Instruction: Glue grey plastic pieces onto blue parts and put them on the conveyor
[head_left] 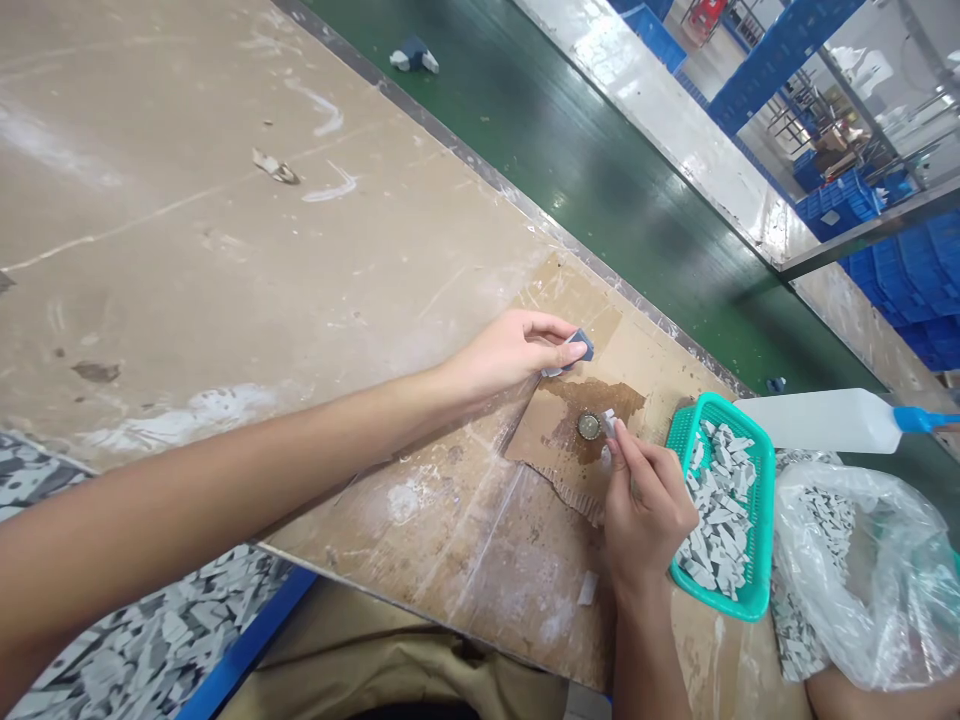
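Note:
My left hand (536, 345) pinches a dark blue-grey piece (583, 345) with a paler part at its lower side, just above a cardboard sheet (544, 425). Between the thumb and fingers of my right hand (649, 490) is a small light grey piece (609, 420). A small round metal cap (589, 425) lies on the wet patch of the cardboard, just left of that grey piece. Close to my right hand's right side stands a green basket (763, 530) holding several grey and white pieces (720, 500).
A white bottle (825, 420) with a blue top lies beyond the basket. Beside it sits a clear plastic bag (870, 600) of pieces, near another person's arm (877, 697). A green belt (525, 130) runs behind the table (187, 230). A blue-edged bin (247, 640) is at lower left.

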